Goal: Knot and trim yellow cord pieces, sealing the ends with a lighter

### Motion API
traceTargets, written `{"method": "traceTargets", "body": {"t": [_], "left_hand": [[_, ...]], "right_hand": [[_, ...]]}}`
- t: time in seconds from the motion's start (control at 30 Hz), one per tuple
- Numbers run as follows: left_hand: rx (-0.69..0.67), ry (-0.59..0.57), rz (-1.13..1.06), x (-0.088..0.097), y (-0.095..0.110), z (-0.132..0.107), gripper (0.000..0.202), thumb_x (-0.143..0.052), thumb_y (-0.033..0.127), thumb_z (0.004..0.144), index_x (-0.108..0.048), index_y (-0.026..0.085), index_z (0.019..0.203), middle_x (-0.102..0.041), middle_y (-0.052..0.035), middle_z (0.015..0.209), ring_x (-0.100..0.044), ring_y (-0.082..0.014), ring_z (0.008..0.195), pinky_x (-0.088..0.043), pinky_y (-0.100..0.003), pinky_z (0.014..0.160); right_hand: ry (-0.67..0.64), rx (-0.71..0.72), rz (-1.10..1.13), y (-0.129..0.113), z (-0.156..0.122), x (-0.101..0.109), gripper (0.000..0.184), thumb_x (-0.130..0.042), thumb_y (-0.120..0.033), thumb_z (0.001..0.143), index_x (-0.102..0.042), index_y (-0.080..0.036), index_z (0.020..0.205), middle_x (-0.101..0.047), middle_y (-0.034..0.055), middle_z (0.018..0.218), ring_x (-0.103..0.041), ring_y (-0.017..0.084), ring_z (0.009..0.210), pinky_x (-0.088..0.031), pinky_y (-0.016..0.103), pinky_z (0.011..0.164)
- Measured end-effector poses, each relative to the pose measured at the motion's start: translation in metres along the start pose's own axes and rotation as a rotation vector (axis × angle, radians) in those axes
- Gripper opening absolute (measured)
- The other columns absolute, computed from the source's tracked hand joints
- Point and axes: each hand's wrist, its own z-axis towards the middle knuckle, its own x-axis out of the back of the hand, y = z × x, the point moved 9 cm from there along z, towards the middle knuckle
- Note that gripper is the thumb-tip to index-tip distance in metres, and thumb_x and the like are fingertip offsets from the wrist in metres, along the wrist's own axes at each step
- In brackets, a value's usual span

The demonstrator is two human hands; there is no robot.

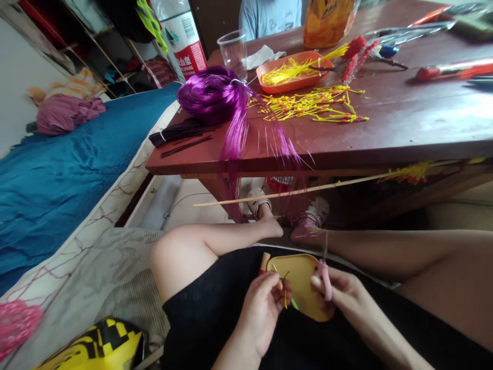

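My left hand point(264, 303) is closed, its fingertips pinching thin dark pieces like wire or stem; small yellow and green bits show below the fingers, and exactly how they join is hidden. In my right hand point(348, 295) is a pair of scissors point(326, 282) with pink handles, the blades pointing up and blurred. Both hands are over a shallow yellow tray point(295, 261) on my lap. Just behind the left hand, a tan and red cylindrical piece point(265, 261) stands at the tray's edge.
On the brown table point(346, 149) lie a purple fibre bundle point(210, 95), dark sticks point(181, 131), yellow strands with red tips point(308, 105) and an orange tray point(281, 87). A long thin stick point(269, 195) runs along the table's front. Another person's shirt point(271, 20) shows behind.
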Motion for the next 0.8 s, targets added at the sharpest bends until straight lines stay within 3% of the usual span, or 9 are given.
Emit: {"method": "traceTargets", "body": {"t": [0.1, 0.2, 0.37, 0.57, 0.8], "left_hand": [[0.024, 0.011, -0.018, -0.002, -0.008, -0.001, 0.021, -0.077, 0.025, 0.059, -0.060, 0.013, 0.058, -0.061, -0.0024, 0.058, -0.054, -0.0113, 0.055, -0.040, -0.023, 0.056], [0.021, 0.025, 0.004, -0.001, -0.010, -0.003, 0.022, -0.078, 0.027, 0.057, -0.063, 0.013, 0.062, -0.061, -0.0014, 0.058, -0.054, -0.0112, 0.055, -0.040, -0.023, 0.056], [0.045, -0.022, 0.063, -0.007, -0.010, -0.006, 0.020, -0.076, 0.025, 0.059, -0.062, 0.011, 0.058, -0.059, -0.0012, 0.054, -0.052, -0.0096, 0.051, -0.038, -0.021, 0.052], [0.038, -0.168, -0.005, -0.022, -0.009, -0.009, 0.019, -0.070, 0.019, 0.067, -0.060, 0.010, 0.054, -0.059, -0.0032, 0.055, -0.053, -0.0099, 0.053, -0.040, -0.021, 0.057], [0.141, -0.072, -0.103, -0.014, -0.020, -0.009, 0.021, -0.080, 0.020, 0.056, -0.061, 0.011, 0.056, -0.056, -0.0006, 0.053, -0.054, -0.0105, 0.053, -0.041, -0.021, 0.053]], "right_hand": [[-0.103, -0.029, 0.173, 0.001, -0.009, -0.026, 0.035, -0.063, -0.050, 0.067, -0.055, -0.017, 0.061, -0.048, -0.0031, 0.051, -0.040, 0.010, 0.046, -0.035, 0.024, 0.047], [-0.107, -0.037, 0.302, -0.001, -0.012, -0.035, 0.032, -0.067, -0.048, 0.067, -0.059, -0.017, 0.071, -0.053, -0.0021, 0.060, -0.044, 0.010, 0.052, -0.037, 0.024, 0.052], [-0.108, -0.044, 0.422, -0.007, -0.008, -0.039, 0.029, -0.072, -0.041, 0.063, -0.056, -0.017, 0.061, -0.049, -0.0035, 0.057, -0.044, 0.011, 0.054, -0.037, 0.023, 0.053], [-0.078, -0.063, 0.455, 0.001, -0.007, -0.039, 0.031, -0.069, -0.042, 0.067, -0.051, -0.018, 0.059, -0.047, -0.0048, 0.052, -0.039, 0.009, 0.049, -0.033, 0.022, 0.051], [-0.062, -0.062, 0.412, -0.001, -0.007, -0.036, 0.031, -0.067, -0.041, 0.067, -0.048, -0.019, 0.059, -0.042, -0.0056, 0.054, -0.036, 0.010, 0.050, -0.032, 0.022, 0.051]]}}
